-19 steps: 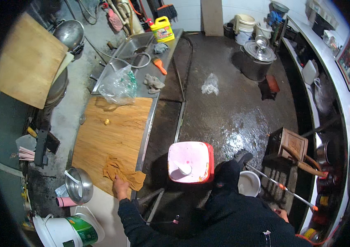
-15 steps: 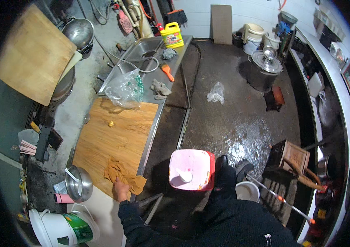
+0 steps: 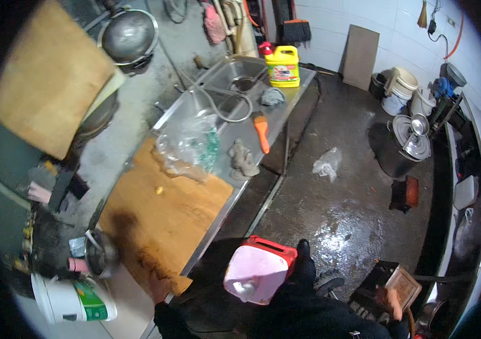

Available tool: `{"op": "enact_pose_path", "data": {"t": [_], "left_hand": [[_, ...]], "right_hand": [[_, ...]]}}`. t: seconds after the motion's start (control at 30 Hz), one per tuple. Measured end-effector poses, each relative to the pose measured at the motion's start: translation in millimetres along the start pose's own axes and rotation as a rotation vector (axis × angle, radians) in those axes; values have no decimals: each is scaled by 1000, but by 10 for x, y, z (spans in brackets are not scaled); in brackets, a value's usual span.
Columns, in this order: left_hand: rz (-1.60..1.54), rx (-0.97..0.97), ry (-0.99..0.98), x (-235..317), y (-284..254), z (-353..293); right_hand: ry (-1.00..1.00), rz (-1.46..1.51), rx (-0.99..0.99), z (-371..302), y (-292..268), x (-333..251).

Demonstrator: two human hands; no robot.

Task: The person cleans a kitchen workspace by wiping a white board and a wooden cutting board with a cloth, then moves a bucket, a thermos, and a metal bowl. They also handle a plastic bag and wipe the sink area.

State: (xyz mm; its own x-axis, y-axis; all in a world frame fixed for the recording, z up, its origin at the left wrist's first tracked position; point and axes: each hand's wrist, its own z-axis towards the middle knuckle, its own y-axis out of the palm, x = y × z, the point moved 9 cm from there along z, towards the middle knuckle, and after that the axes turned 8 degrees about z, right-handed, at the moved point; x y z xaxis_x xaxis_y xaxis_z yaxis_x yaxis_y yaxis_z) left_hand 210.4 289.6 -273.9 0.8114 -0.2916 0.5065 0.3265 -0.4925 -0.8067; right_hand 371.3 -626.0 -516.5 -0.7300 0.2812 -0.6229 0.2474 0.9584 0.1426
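Note:
My left hand (image 3: 158, 287) presses on a crumpled brown cloth (image 3: 179, 284) at the near end of a wooden board (image 3: 178, 220), its fingers closed on the cloth and slightly blurred. Farther along the board lies a small yellow lump (image 3: 159, 190). My right hand (image 3: 390, 302) is at the lower right beside a wooden stool (image 3: 401, 285), its fingers apart and nothing visible in them. Between the two hands, a red bin with a pinkish-white lid (image 3: 260, 270) stands on the floor.
A clear plastic bag (image 3: 186, 148), grey rag (image 3: 243, 160), orange-handled brush (image 3: 261, 135) and yellow jug (image 3: 283, 66) sit around the steel sink (image 3: 201, 101). A metal bowl (image 3: 100, 254) and white bucket (image 3: 70, 299) stand near left. A lidded pot (image 3: 396, 158) is on the wet floor.
My view has turned and shifted, so the board and sink appear nearer. My right hand has come into sight at the lower right. My left hand remains on the cloth.

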Motion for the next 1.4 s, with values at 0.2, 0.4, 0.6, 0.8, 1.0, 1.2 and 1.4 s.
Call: {"op": "enact_pose_path", "data": {"t": [0.2, 0.4, 0.6, 0.8, 1.0, 1.2, 1.4], "left_hand": [[180, 410, 432, 1666, -263, 256], [345, 341, 244, 3340, 282, 1340], [-260, 79, 104, 3116, 1170, 2558], [-783, 228, 283, 3543, 660, 1693], [-766, 118, 457, 4725, 967, 306], [-282, -223, 1069, 6234, 2627, -718], [-398, -1042, 1047, 6785, 4483, -1876]], "right_hand": [[-696, -1261, 38, -35, 1424, -2299], [-201, -1271, -94, -32, 1460, -2127], [-294, -1636, -417, 428, 1573, -2299], [-200, -648, -147, 494, 1664, -2757], [-221, -689, -235, 367, 2869, -3258], [-248, -383, -696, 248, 4256, -3988], [48, 133, -554, 1081, 3907, -4136]]}}
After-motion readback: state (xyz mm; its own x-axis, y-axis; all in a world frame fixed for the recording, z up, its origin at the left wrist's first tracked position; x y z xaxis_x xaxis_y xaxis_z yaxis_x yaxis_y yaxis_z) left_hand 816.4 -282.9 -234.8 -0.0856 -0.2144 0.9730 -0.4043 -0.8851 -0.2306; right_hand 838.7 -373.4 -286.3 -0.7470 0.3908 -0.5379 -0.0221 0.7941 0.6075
